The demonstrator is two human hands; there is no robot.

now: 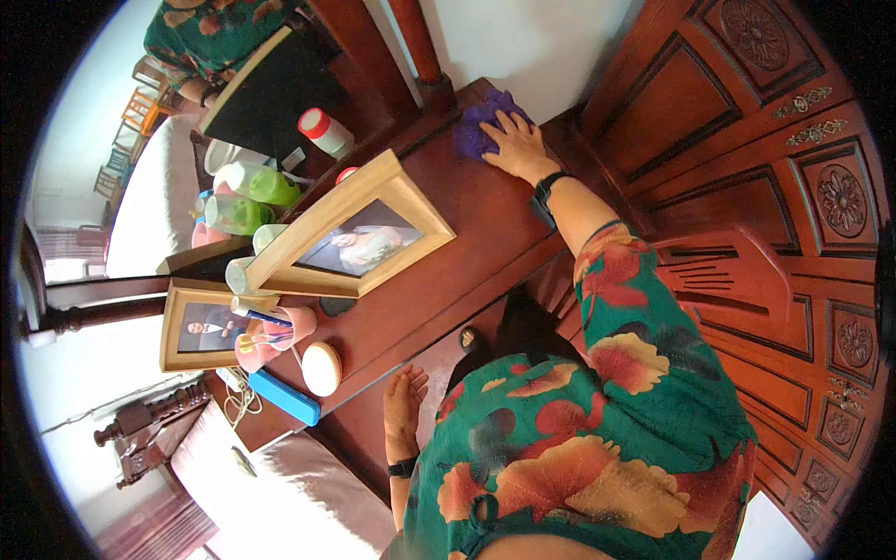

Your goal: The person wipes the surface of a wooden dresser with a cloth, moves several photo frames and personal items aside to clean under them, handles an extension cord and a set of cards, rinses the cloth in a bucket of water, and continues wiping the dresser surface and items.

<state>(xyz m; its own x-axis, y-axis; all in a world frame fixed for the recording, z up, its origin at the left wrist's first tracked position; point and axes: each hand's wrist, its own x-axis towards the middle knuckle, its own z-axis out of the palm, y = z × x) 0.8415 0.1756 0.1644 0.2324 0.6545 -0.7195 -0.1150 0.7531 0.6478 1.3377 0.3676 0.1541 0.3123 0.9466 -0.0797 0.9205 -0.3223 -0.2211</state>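
A crumpled purple cloth [478, 129] lies on the far right corner of the reddish-brown dresser top [439, 201]. My right hand [515, 147] presses down on it with spread fingers, the arm stretched far forward. My left hand [404, 403] hangs low beside the dresser's front edge, fingers loosely bent and holding nothing. Left of my right arm, a large wooden picture frame [422, 198] stands tilted on the dresser. A smaller framed photo [173, 327] is farther left, behind pink cups [297, 324] with brushes or pens in them.
A round cream-coloured case [322, 369] and a long blue box [283, 399] sit near the dresser's left end, beside a white cable [245, 401]. A mirror [140, 205] rises behind. At right stand a red plastic chair [728, 271] and a carved wooden wardrobe [775, 196]. A bed [299, 485] is lower left.
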